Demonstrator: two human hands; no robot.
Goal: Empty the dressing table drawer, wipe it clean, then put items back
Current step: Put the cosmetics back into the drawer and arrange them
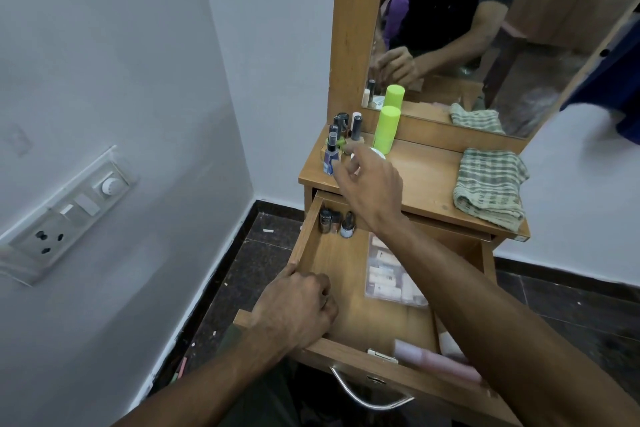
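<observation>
**Drawer half emptied, one hand steadying, one hand setting down**

Head view. Drawer (346, 288) of the dressing table stands pulled out toward us, below the tabletop (426, 180). We judge the emptying step to be under way: three small bottles (336, 220) remain upright in its far left corner, a clear organiser box (388, 274) lies along its right side, and a pink tube (433, 362) rests against the front wall. On the tabletop, a cluster of nail-polish bottles (341, 135) and a green cylinder (386, 130) stand gathered at the back left, probably to keep the front free for further items. A folded checked cloth (488, 187) waits at the right edge, apart from the bottles, presumably ready for wiping.

Our left hand (298, 308) sits on the drawer's left wall, fingers curled down over the rim in a gripping hold, most likely to keep the drawer from sliding. Our right hand (370, 184) reaches forward over the drawer to the tabletop, wrist raised, fingers loosely spread beside a blue-labelled bottle (330, 158); we cannot tell whether the fingertips touch it or have let go.
</observation>
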